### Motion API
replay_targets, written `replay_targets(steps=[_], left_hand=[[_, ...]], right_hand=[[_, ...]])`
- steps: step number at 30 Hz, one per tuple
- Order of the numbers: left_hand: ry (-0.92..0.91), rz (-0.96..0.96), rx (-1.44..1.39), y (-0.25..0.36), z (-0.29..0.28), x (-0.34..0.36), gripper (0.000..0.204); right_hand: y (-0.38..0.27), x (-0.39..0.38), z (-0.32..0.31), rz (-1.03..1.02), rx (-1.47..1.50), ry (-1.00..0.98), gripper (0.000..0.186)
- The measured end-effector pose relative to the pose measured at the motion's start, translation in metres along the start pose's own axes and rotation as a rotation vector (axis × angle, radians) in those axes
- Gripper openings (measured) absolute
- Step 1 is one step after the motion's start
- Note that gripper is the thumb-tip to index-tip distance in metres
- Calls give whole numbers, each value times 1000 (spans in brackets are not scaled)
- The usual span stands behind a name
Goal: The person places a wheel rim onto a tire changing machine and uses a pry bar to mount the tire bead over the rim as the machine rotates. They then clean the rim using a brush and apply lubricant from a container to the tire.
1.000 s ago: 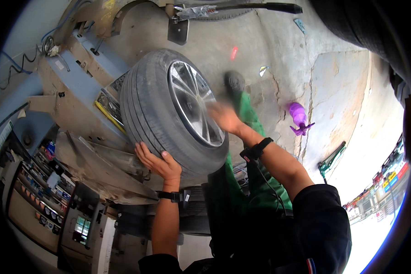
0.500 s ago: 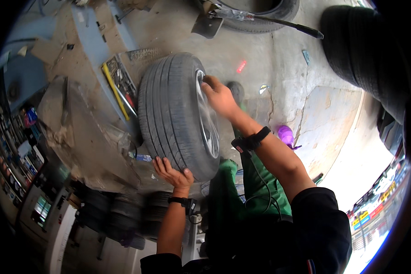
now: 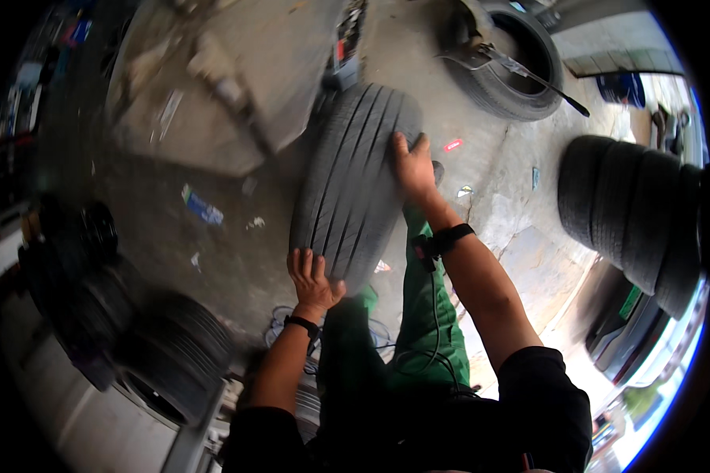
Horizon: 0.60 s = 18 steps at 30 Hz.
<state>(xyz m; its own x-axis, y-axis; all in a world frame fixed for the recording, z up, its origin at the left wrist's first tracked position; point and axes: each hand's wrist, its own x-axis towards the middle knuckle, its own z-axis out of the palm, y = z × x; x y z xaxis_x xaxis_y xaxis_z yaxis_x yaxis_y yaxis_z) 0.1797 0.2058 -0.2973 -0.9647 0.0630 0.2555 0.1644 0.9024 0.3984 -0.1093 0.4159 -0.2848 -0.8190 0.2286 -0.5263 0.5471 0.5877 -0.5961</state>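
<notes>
A car wheel (image 3: 347, 181) with a grooved black tire stands on its tread in front of my legs, slightly tilted in view. Its rim is turned away from sight. My left hand (image 3: 315, 285) grips the near end of the tire, fingers spread on the tread and thumb toward the right edge. At the tire's right side my right hand (image 3: 416, 169) holds the shoulder, fingers curled on the edge. Both wrists wear black straps with small devices, and a cable runs down from the right one.
A loose tire (image 3: 521, 71) lies at the far right with a long-handled metal tool across it. Stacked tires (image 3: 615, 213) stand at the right. More tires (image 3: 170, 355) are at the lower left. A large worn metal plate (image 3: 221, 87) lies far left; litter dots the concrete floor.
The wheel has moved right in view and turned, so its rim no longer shows. My right hand has gone from the rim to the tire's shoulder. The whole view has swung round.
</notes>
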Motion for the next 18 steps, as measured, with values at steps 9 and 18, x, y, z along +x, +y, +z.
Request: replay_targets(steps=[9,18], left_hand=[[153,-722,-398,-19,-88,-19,44],[35,-1035,-558,-11,-51,-102,34]], right_hand=[[88,-149,47,-401,-50,2,87],[71,-156,45,181,291,-131,109]])
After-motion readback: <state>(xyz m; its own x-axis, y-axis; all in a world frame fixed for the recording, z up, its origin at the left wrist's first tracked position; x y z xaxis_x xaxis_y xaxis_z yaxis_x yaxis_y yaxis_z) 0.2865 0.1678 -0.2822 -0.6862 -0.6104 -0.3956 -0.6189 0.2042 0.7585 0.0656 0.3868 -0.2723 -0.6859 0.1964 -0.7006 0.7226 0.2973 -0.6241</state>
